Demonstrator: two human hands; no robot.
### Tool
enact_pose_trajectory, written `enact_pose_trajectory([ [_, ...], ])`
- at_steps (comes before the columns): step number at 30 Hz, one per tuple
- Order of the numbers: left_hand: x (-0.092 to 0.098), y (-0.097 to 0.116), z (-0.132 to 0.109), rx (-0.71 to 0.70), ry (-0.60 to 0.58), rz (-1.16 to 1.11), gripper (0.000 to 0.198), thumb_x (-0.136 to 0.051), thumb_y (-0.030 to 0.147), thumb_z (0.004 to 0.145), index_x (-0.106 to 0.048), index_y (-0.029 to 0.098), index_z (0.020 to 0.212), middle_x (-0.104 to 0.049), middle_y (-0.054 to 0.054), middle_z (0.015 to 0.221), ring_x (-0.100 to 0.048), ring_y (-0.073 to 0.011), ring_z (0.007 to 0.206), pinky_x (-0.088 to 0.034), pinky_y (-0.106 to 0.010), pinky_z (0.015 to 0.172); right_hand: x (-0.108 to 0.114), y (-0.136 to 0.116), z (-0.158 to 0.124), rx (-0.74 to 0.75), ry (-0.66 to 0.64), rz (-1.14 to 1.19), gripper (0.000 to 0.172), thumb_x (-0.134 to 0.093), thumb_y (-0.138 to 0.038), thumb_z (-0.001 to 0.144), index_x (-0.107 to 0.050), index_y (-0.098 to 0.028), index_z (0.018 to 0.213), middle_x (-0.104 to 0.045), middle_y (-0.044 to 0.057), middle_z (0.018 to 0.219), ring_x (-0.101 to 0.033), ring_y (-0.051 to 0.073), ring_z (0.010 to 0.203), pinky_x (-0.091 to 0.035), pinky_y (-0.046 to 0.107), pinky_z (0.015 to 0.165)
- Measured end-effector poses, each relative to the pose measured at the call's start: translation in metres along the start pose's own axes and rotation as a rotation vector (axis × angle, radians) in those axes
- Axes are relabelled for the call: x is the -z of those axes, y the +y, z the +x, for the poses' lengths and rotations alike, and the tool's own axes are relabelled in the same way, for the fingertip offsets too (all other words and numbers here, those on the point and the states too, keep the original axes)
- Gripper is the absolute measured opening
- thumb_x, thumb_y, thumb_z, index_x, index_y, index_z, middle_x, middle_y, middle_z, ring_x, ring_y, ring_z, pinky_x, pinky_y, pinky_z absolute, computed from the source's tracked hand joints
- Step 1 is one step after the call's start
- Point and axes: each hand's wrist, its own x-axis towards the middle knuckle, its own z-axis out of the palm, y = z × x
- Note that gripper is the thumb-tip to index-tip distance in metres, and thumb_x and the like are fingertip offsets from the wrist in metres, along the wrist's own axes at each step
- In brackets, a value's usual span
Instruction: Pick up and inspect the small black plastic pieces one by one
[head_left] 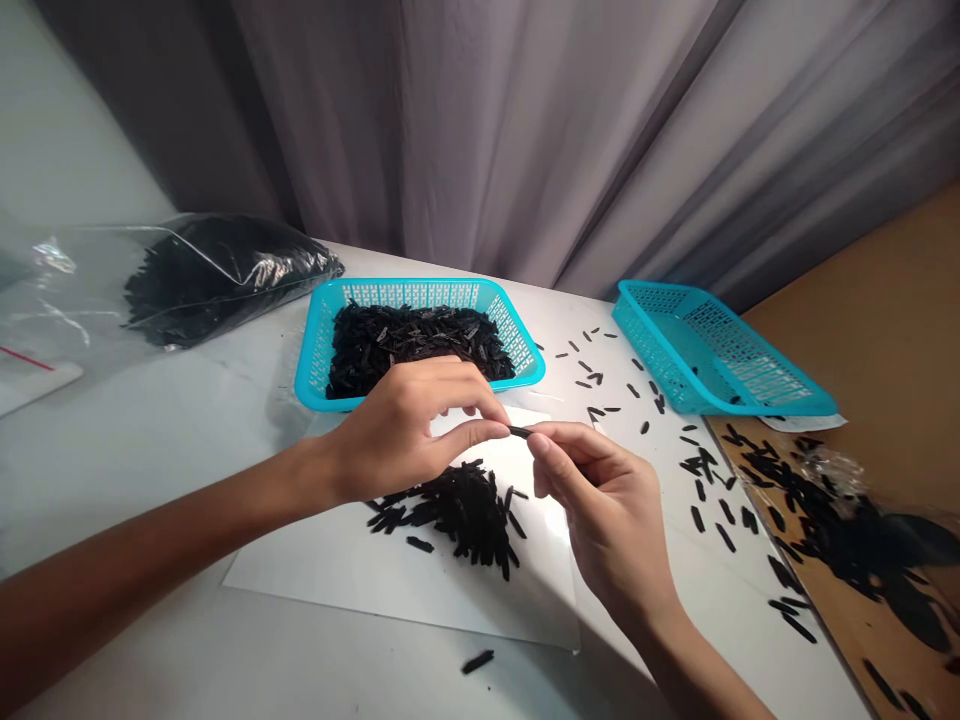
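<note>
Between both hands, above a white sheet (300,570), is one small slim black piece (518,431); its exact kind is not clear. My left hand (420,420) pinches one end between thumb and fingertips. The other end is gripped by the thumb and index finger of my right hand (611,510), whose remaining fingers are curled in; something dark shows inside the palm. Below the hands, a heap of similar black pieces (469,515) lies on the sheet. Just behind my left hand stands a blue plastic basket (315,345) filled with many such pieces, its front edge partly covered by the hand.
A clear plastic bag (225,270) of black pieces lies at the left. To the right is a second blue basket (750,390) with a few pieces inside. Loose pieces (701,465) are scattered across the white table and the brown board (847,650). A grey curtain (465,130) hangs behind.
</note>
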Motion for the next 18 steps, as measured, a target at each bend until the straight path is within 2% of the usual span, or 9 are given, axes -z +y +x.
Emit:
enact_pose_trajectory([
  [4,0.0006,-0.0001,-0.0002,-0.007,-0.009,0.001,0.008,-0.067,0.016,0.091,-0.070,0.014,0.083,-0.073,-0.003,0.081,-0.064,-0.0145,0.079,-0.052,-0.028,0.075,0.0008,0.0030,-0.0001,-0.015,-0.009,0.030,0.014,-0.072,-0.037,0.088,-0.076,-0.023,0.086,-0.054,-0.004,0.055,-0.043,0.012,0.055,-0.030,0.029,0.054],
  [18,0.0004,-0.0009,-0.0012,-0.003,-0.040,-0.025,0.012,-0.061,0.016,0.093,-0.068,0.014,0.084,-0.070,-0.003,0.079,-0.062,-0.0145,0.077,-0.051,-0.028,0.072,-0.0017,-0.0007,0.0034,-0.083,-0.040,0.135,0.018,-0.074,-0.038,0.085,-0.075,-0.021,0.076,-0.046,-0.004,0.057,-0.033,0.012,0.054,-0.027,0.029,0.052],
])
